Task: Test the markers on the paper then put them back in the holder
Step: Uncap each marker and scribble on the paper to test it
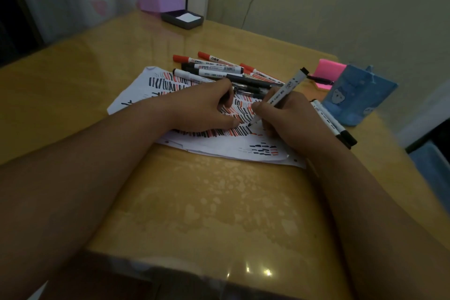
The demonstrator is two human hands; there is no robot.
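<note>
My right hand (287,117) grips a white marker with a black end (288,86), its tip touching the white paper (219,146), which is covered in short black and red strokes. My left hand (207,109) rests on the paper with its fingers curled, pressing it down; something dark shows under the fingers, unclear what. A pile of red-capped and black-capped markers (214,68) lies just beyond the paper. Two more white markers (333,124) lie to the right of my right hand. The blue holder (358,100) stands at the right.
A pink sticky-note pad (326,72) with a dark pen on it sits behind the holder. A purple box (159,0) and a dark tray with white paper (182,19) stand at the table's far edge. The wall is close on the right.
</note>
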